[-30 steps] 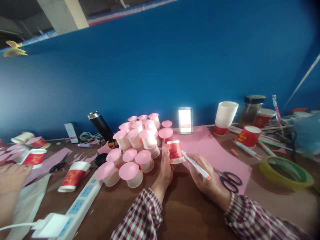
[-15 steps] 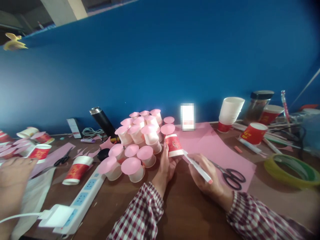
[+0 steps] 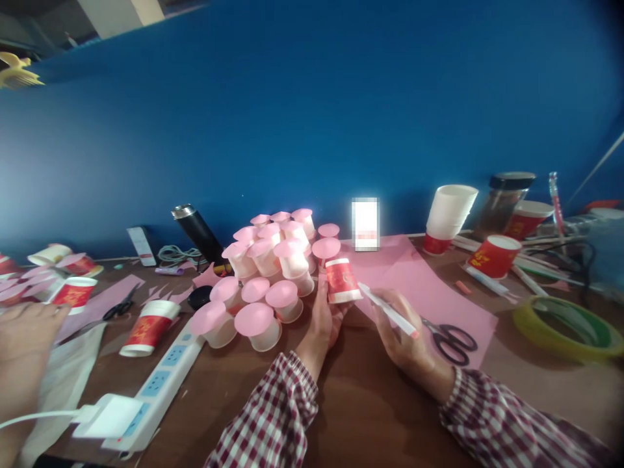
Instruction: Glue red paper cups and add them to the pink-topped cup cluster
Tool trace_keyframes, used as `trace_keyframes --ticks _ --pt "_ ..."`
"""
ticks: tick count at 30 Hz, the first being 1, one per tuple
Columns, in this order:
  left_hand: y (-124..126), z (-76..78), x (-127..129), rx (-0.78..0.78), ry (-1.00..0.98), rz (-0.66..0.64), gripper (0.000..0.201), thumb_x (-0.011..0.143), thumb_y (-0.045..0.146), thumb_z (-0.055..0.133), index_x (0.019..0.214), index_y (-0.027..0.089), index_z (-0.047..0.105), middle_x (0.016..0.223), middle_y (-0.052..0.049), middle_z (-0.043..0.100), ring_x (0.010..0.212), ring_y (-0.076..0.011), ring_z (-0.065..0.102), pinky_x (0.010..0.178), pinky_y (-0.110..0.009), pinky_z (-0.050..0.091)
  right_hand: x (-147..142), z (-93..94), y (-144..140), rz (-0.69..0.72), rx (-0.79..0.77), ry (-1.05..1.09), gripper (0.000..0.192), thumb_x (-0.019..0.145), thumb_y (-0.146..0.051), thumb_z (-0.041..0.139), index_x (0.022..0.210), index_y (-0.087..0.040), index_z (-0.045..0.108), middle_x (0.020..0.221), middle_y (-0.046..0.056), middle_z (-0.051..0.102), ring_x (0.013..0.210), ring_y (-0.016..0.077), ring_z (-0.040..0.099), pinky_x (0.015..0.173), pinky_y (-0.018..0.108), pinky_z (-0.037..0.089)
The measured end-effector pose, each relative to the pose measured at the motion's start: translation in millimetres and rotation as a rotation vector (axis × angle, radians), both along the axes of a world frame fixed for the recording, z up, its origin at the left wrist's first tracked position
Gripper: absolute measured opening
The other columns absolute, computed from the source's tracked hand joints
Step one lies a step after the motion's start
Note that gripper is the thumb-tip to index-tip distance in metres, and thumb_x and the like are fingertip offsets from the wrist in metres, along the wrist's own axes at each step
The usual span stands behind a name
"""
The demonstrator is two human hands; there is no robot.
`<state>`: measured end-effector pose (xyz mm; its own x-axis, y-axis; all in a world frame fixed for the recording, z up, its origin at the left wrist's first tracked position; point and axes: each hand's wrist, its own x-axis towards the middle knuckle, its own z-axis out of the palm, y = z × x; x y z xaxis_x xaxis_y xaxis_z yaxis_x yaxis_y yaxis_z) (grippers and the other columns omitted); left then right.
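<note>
In the head view my left hand (image 3: 324, 320) grips a red paper cup (image 3: 342, 281) from its left side and from below. My right hand (image 3: 402, 331) is closed round a white marker pen (image 3: 392, 312) with an orange end, and the pen's other end points at the cup's right side. Whether the tip touches the cup I cannot tell. Black-handled scissors (image 3: 455, 343) lie on a pink paper sheet (image 3: 414, 279), just right of my right hand. Left of the held cup stand several white cups topped with pink paper discs (image 3: 254, 318).
A power strip (image 3: 158, 390) with a white charger (image 3: 108, 416) lies at left, beside a red cup (image 3: 149, 328) and another person's arm (image 3: 24, 364). Yellow tape (image 3: 568, 328), stacked cups (image 3: 449, 218) and a jar (image 3: 507, 205) stand at right. A blue partition (image 3: 312, 117) rises behind.
The pen has swung slightly, and my right hand has shifted a little right, away from the cup. The cup is turned slightly in my left hand. The whole view has moved a little.
</note>
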<state>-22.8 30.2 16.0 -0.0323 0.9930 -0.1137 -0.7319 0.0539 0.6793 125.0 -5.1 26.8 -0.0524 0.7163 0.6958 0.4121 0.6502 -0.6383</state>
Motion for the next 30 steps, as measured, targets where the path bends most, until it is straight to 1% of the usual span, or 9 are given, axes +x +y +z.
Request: trace_keyframes --ticks 2,5,8,11,15,18,21,25,30 --pt "0 -1.0 0 -0.011 0.022 0.008 0.035 0.085 0.042 0.065 0.106 0.014 0.065 0.099 -0.009 0.072 0.092 -0.0229 0.068 0.091 -0.040 0.052 0 0.5 -1 0.008 0.030 -0.008 0.015 0.097 -0.023 0.049 0.111 -0.022 0.056 0.098 0.010 0.066 0.089 0.0223 0.065 0.079 0.038 0.055" --pt "1 -2.5 0 0.024 0.041 0.026 0.035 0.083 0.042 0.069 0.105 0.015 0.065 0.102 -0.009 0.071 0.093 -0.0214 0.067 0.093 -0.040 0.052 -1 3.4 -2 0.009 0.060 -0.033 0.015 0.096 -0.021 0.049 0.110 -0.022 0.056 0.097 0.009 0.065 0.087 0.0214 0.064 0.077 0.036 0.055" --pt "1 -2.4 0 0.075 0.041 0.055 0.031 0.080 0.038 0.073 0.100 0.017 0.066 0.101 -0.006 0.070 0.093 -0.0194 0.066 0.093 -0.039 0.052 -1 4.7 -2 -0.002 0.055 -0.047 0.014 0.097 -0.022 0.048 0.108 -0.022 0.057 0.094 0.008 0.066 0.083 0.0212 0.065 0.075 0.036 0.056" --pt "1 -1.0 1 0.103 0.054 0.056 0.027 0.080 0.036 0.073 0.099 0.017 0.066 0.103 -0.006 0.069 0.093 -0.0182 0.065 0.092 -0.036 0.052 -1 5.0 -2 0.001 0.033 -0.067 0.014 0.097 -0.023 0.048 0.107 -0.022 0.057 0.093 0.008 0.066 0.082 0.0213 0.066 0.074 0.036 0.056" --pt "0 0.4 1 0.115 0.080 0.031 0.028 0.081 0.038 0.072 0.098 0.018 0.066 0.104 -0.007 0.069 0.097 -0.0202 0.065 0.092 -0.036 0.051 1 8.6 -5 0.008 0.028 -0.072 0.015 0.097 -0.023 0.048 0.108 -0.021 0.058 0.095 0.009 0.066 0.087 0.0219 0.065 0.077 0.037 0.056" --pt "0 0.7 1 0.103 0.082 0.032 0.025 0.079 0.036 0.073 0.096 0.018 0.066 0.103 -0.007 0.070 0.102 -0.0227 0.065 0.093 -0.036 0.050 2 11.5 -7 0.026 0.003 -0.090 0.016 0.097 -0.024 0.047 0.109 -0.021 0.057 0.098 0.010 0.066 0.090 0.0228 0.065 0.080 0.038 0.056" --pt "0 0.7 1 0.085 0.066 0.033 0.027 0.078 0.036 0.074 0.096 0.017 0.066 0.104 -0.007 0.070 0.104 -0.0235 0.065 0.095 -0.038 0.049 1 11.1 -7 0.018 0.014 -0.082 0.016 0.098 -0.025 0.047 0.109 -0.022 0.057 0.099 0.010 0.066 0.091 0.0227 0.065 0.080 0.038 0.056" --pt "1 -0.2 1 0.083 0.050 0.030 0.033 0.077 0.040 0.075 0.098 0.015 0.066 0.101 -0.007 0.071 0.099 -0.0223 0.067 0.097 -0.040 0.049 0 6.6 -3 -0.011 0.037 -0.068 0.015 0.098 -0.025 0.047 0.109 -0.022 0.057 0.097 0.009 0.066 0.088 0.0224 0.066 0.078 0.037 0.056" --pt "0 -0.5 1 0.066 0.073 0.027 0.031 0.080 0.040 0.072 0.099 0.016 0.066 0.101 -0.006 0.071 0.095 -0.0217 0.068 0.097 -0.042 0.049 0 2.8 1 0.021 0.064 -0.046 0.019 0.099 -0.025 0.045 0.113 -0.025 0.058 0.100 0.009 0.067 0.091 0.0236 0.066 0.080 0.040 0.056"
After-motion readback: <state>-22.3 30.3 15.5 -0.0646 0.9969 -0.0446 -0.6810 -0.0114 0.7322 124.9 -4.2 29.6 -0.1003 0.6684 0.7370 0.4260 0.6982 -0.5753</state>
